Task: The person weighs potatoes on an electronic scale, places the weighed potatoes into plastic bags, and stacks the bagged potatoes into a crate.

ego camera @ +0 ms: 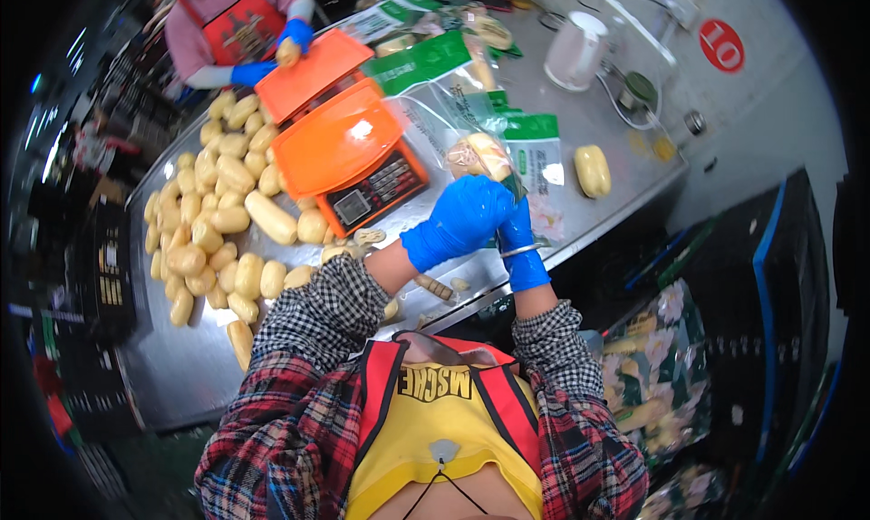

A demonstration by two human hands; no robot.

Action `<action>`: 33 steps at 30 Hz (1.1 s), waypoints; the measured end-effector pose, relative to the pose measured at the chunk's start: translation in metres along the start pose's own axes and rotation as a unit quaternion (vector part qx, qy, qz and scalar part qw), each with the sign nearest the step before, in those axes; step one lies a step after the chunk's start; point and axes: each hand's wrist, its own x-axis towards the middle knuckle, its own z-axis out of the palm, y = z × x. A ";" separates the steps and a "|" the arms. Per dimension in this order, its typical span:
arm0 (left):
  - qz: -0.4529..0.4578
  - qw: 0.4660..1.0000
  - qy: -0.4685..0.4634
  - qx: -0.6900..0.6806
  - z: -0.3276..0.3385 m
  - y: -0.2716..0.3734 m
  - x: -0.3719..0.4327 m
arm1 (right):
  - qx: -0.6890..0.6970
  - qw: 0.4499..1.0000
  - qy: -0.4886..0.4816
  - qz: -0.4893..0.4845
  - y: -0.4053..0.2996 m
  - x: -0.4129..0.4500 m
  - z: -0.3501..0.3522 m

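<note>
In blue gloves, my left hand (469,214) and my right hand (521,231) are pressed together over the table's near edge. Both are closed at the near end of a clear plastic bag (479,154) that holds cut lotus root pieces. The fingers hide the part they grip. A green-topped printed bag (533,146) lies flat just beyond my right hand. To its right sits a single peeled lotus root section (593,171). An orange digital scale (370,187) with an orange tray (338,139) stands ahead of my left forearm.
Many peeled lotus roots (234,173) are heaped across the left of the metal table (177,377). A co-worker (238,27) in blue gloves holds a root by a second orange tray (314,71). An electric kettle (576,50) stands far right; filled bags (656,370) lie below right.
</note>
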 end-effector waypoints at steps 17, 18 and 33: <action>-0.391 0.847 0.151 0.325 -0.105 -0.082 -0.141 | -0.339 0.912 -0.200 -0.116 0.044 0.089 0.227; -0.487 0.845 0.109 0.194 -0.098 -0.084 -0.147 | -0.385 0.890 -0.206 -0.131 0.049 0.091 0.228; -0.407 0.901 0.046 0.142 -0.053 -0.108 -0.149 | -0.550 0.758 -0.303 -0.174 0.059 0.103 0.216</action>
